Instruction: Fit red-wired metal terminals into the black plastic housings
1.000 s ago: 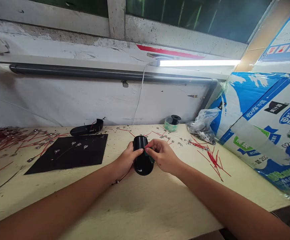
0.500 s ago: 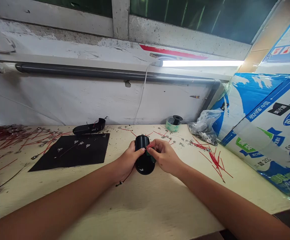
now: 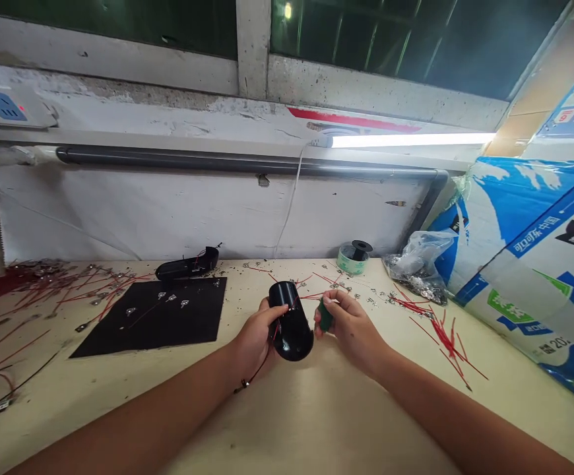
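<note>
A glossy black plastic housing (image 3: 289,330) with a rounded near end is gripped along its left side by my left hand (image 3: 257,330), the forefinger lying over its top. A thin red wire (image 3: 276,330) runs across the housing by that forefinger. Another wire, ending in a small connector (image 3: 243,384), hangs out below my left hand. To the right, apart from the housing, my right hand (image 3: 349,320) is closed on a small dark green piece (image 3: 325,316); its exact kind cannot be made out.
A black mat (image 3: 153,323) with small metal pieces lies at left, a second black housing (image 3: 188,264) behind it. Red wires (image 3: 450,343) lie right, near a plastic bag (image 3: 418,264) of small parts. A tape roll (image 3: 352,259) stands behind. A blue-white carton (image 3: 534,264) borders the right.
My right hand has drawn away from the housing to the right, with the green piece in its fingers. My left hand still holds the housing, now tilted slightly. The view has shifted a little.
</note>
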`<state>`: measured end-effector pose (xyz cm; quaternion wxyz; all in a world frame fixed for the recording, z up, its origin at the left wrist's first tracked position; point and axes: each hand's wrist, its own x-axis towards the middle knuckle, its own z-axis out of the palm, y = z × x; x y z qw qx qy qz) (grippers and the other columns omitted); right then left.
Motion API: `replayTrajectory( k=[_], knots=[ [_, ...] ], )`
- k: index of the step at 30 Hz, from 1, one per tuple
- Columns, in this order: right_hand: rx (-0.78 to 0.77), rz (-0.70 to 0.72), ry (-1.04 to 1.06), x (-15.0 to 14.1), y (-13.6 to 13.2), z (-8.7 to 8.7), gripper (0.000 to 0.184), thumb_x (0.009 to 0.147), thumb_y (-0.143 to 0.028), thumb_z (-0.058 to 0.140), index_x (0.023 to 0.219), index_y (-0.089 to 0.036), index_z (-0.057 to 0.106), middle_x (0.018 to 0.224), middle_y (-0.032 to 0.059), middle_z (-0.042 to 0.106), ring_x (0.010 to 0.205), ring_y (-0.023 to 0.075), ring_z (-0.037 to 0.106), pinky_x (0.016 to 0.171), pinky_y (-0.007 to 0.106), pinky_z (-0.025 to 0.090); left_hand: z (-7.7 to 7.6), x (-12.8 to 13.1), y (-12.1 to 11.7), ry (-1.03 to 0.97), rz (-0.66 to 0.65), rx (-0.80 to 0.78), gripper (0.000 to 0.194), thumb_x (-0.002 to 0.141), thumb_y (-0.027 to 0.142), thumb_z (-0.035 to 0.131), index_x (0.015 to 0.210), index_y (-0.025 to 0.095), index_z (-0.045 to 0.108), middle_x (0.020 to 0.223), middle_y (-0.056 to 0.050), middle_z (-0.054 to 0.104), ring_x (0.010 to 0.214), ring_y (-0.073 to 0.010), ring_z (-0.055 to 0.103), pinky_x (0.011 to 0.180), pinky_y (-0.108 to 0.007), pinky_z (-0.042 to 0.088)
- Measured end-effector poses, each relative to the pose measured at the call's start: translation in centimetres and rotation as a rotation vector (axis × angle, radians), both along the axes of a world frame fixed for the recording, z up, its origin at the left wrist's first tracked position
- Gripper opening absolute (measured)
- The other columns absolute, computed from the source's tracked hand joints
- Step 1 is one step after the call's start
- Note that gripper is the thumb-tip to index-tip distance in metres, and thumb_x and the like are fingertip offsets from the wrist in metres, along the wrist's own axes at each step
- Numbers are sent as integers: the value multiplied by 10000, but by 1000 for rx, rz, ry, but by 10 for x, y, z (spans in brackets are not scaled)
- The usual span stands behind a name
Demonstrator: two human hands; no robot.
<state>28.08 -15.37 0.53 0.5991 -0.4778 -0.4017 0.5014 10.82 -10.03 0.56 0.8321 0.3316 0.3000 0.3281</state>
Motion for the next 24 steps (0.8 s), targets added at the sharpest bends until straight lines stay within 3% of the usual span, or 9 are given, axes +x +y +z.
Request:
replayTrajectory(
  k=[4,7,10,14,17,18,20,22,24],
  knots=[
    [51,10,-202,-5,-9,1,371,899,-579,617,1037,-252,510,783,-16,589,597,155,599,649,342,496,-4,-2,2,-31,30,-82,349,823,273,658,1104,237,454,864,-14,615,762,-192,654,795,-339,507],
    [132,71,-493,-3,-15,5,299,1029,-481,422,1105,-255,602,896,26,586,633,145,617,675,349,508,-2,-4,3,-22,9,-102,369,816,295,671,1118,232,468,863,-24,631,787,-225,675,804,-368,508],
    [284,114,-656,2,-20,16,323,1061,-347,331,1119,-256,636,1004,65,611,704,156,634,706,354,517,3,-3,4,-9,-1,-113,355,819,294,664,1112,223,475,827,-30,639,767,-262,693,790,-416,516],
    [458,116,-942,3,-33,41,299,1021,-240,373,1108,-247,659,1018,97,626,811,193,620,709,347,490,11,0,4,-19,31,-173,287,836,254,632,1079,210,487,824,-45,662,723,-250,688,778,-414,514],
    [357,267,-1244,-8,-41,53,298,906,-280,614,1200,-266,663,933,74,674,766,208,630,659,321,450,14,1,4,-32,21,-160,185,884,227,573,1059,185,534,771,-32,648,682,-199,651,746,-341,504],
    [337,287,-1350,-12,-43,54,275,870,-316,670,1138,-258,694,927,76,687,728,208,627,625,311,420,15,0,3,-26,-13,-140,167,901,238,551,1056,174,550,762,-37,646,678,-196,643,727,-329,500],
    [325,282,-1486,-16,-46,55,154,925,-258,591,947,-248,743,824,66,689,626,179,593,576,299,355,16,-2,2,-32,-101,-87,205,934,301,511,1065,156,572,786,-63,661,701,-213,645,708,-336,500],
    [340,254,-1499,-10,-57,57,232,961,-219,527,917,-255,752,802,68,694,605,179,581,562,309,325,16,-5,1,-80,-151,-38,276,953,382,483,1082,156,574,830,-80,673,725,-220,649,723,-347,507],
    [351,178,-1388,5,-82,62,199,964,-276,561,937,-286,757,816,63,702,638,189,598,574,317,343,16,-8,0,-145,-178,2,339,953,448,483,1138,172,549,912,-95,682,771,-225,664,792,-375,514]
  ],
)
